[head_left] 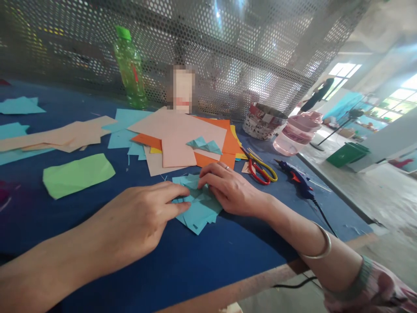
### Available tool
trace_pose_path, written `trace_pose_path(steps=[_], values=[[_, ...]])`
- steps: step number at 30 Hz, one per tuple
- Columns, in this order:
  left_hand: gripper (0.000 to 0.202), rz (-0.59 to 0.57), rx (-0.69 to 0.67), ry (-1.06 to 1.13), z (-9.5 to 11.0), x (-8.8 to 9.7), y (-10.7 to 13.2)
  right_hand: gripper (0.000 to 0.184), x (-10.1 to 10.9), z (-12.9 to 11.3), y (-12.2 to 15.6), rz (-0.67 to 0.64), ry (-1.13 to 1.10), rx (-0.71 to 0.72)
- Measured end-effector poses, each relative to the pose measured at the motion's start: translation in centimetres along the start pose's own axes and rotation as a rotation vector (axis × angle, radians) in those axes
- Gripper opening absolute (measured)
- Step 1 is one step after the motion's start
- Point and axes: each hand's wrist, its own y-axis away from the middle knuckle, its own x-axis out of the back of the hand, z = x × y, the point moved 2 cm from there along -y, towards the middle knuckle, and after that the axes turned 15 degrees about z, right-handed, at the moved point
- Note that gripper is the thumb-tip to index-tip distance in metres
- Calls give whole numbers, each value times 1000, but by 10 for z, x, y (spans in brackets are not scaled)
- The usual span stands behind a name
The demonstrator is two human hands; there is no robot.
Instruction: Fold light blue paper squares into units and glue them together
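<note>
Blue paper pieces (pixel 198 219) lie in a small stack on the table in front of me, the top one creased. From the left, my left hand (pixel 148 213) has its thumb and fingers closed on the creased blue paper. My right hand (pixel 234 189) bends over the right side of the same paper, its fingers curled onto it and partly hiding it. Just beyond, a folded blue paper piece (pixel 204 144) with raised points rests on pale pink sheets (pixel 178 152). Orange sheets (pixel 233 139) stick out beneath the pink ones.
Scissors (pixel 262 171) with red and yellow handles and a glue gun (pixel 298 179) with a cord lie at the right. Behind them stand a stained tub (pixel 263 122) and a pink water jug (pixel 295 134). A green bottle (pixel 132 71) stands against the perforated metal screen (pixel 208 39). Green paper (pixel 80 174) lies left.
</note>
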Motion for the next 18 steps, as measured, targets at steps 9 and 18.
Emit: trace_pose_path(steps=[9, 18], values=[[53, 116, 16, -7, -3, -3, 1, 13, 3, -9, -1, 71, -82, -49], [56, 35, 63, 75, -5, -7, 3, 17, -6, -25, 2, 105, -280, -204]])
